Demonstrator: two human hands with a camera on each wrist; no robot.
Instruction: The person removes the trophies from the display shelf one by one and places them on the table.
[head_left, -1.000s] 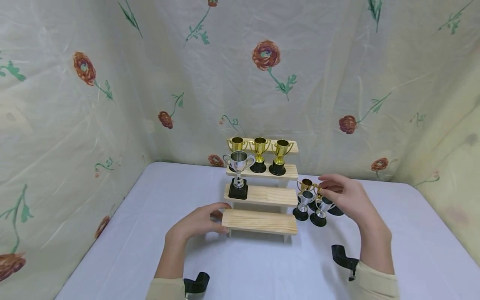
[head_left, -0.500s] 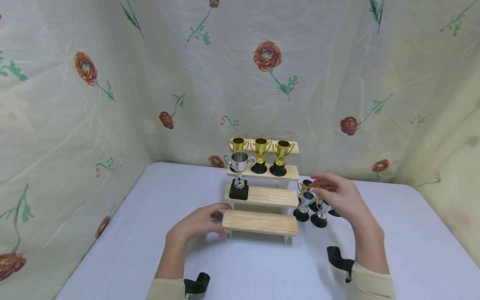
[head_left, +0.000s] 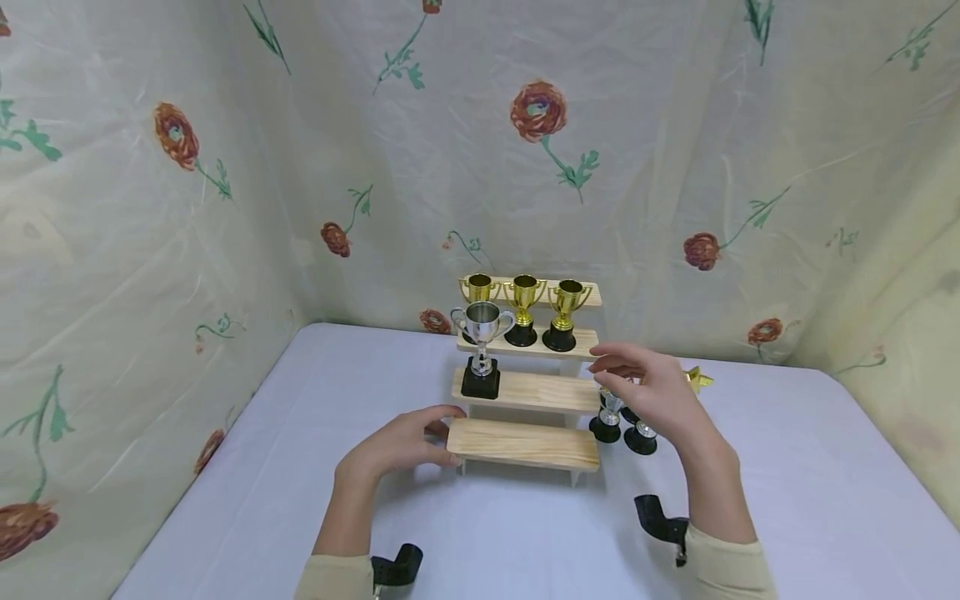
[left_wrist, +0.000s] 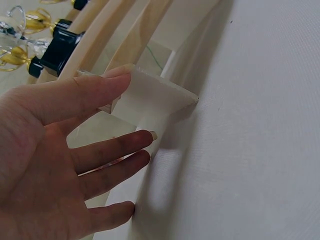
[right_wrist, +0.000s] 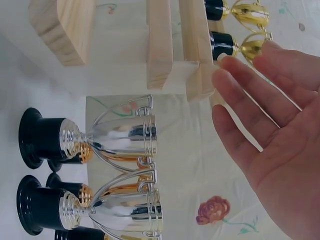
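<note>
1. Left hand (head_left: 401, 442) pinches the lower left end of a wooden stand (head_left: 525, 442) near the table's (head_left: 225, 483) far edge.
2. Right hand (head_left: 652, 392), empty, fingers loosely bent, hovers near small silver cups (right_wrist: 125, 135) beside the stand.
3. Silver trophy (head_left: 482, 329): second level up, left end; gold trophies (head_left: 525, 292): one level higher.

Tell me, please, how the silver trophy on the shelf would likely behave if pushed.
The silver trophy probably won't roll, standing on a square base. Pushed high, it might tip, being tall for its base. Its glossy finish may feel slippery.
</note>
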